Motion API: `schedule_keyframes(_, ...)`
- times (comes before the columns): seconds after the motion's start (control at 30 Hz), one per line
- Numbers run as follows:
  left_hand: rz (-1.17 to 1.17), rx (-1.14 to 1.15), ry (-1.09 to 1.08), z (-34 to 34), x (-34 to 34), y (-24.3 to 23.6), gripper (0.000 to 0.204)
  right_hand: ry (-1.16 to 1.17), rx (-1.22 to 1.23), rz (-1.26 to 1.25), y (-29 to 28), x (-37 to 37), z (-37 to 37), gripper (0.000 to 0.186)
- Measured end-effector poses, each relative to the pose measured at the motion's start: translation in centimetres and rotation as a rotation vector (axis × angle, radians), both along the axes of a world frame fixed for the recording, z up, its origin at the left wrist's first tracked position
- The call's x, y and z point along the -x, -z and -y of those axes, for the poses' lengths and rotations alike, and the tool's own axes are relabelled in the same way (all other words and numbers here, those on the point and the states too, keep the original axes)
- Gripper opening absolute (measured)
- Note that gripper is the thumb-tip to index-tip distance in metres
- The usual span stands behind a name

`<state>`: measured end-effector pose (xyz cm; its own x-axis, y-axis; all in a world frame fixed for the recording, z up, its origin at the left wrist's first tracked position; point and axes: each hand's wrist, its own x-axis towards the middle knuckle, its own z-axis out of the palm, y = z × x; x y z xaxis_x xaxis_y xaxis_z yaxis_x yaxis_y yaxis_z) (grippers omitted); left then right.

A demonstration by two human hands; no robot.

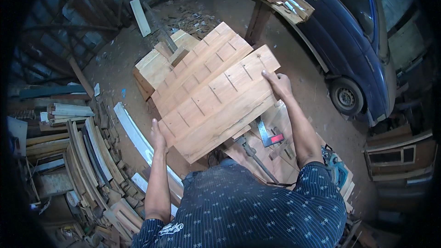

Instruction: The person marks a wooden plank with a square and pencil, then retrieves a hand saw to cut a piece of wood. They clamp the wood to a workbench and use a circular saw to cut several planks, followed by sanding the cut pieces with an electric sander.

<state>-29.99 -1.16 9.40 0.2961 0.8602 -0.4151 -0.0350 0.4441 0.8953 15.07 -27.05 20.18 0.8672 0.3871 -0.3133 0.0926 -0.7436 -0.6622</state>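
A wide wooden board point(219, 105) with a row of short slots cut across it is held at a slant in front of me. At its lower left end, my left hand point(158, 136) grips the edge, its fingers mostly hidden. My right hand point(279, 85) holds the upper right end, thumb on the top face and fingers hidden underneath. Just beyond lies a second slotted board point(202, 62), partly covered by the first one. A try square point(268, 135) with a red patch rests on the wooden worktop near a metal clamp point(248, 149).
Light wood pieces point(154, 69) lie beyond the boards. A teal power tool point(337, 172) sits at my right. Stacked timber strips point(87, 156) fill the left side. Far right stands a blue vehicle point(349, 55), beside a plank table point(298, 9) bearing loose pieces.
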Motion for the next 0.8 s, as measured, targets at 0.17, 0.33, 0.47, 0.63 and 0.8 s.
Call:
schedule_keyframes(0.17,0.075,-0.313,-0.051,-3.1,2.2,-3.2,0.054,-0.040,-0.643,0.008,-4.4,1.2,-0.2,0.072)
schedule_keyframes(0.33,0.305,-0.533,-0.368,-5.5,2.4,-13.0,0.053,-0.220,-0.989,0.039,-12.0,1.9,-1.3,0.072)
schedule_keyframes(0.47,0.300,-0.736,-0.499,-6.9,4.6,-14.5,0.048,-0.315,-1.355,-0.298,-13.0,5.7,-1.9,0.053)
schedule_keyframes(0.63,0.342,-0.765,-0.573,-6.8,9.2,-12.0,0.056,-0.224,-1.276,-0.308,-5.4,5.4,2.3,0.063)
schedule_keyframes(0.8,0.045,-0.772,-0.580,-6.9,12.2,-9.2,0.060,-0.216,-1.132,-0.172,-10.2,10.3,2.5,0.057)
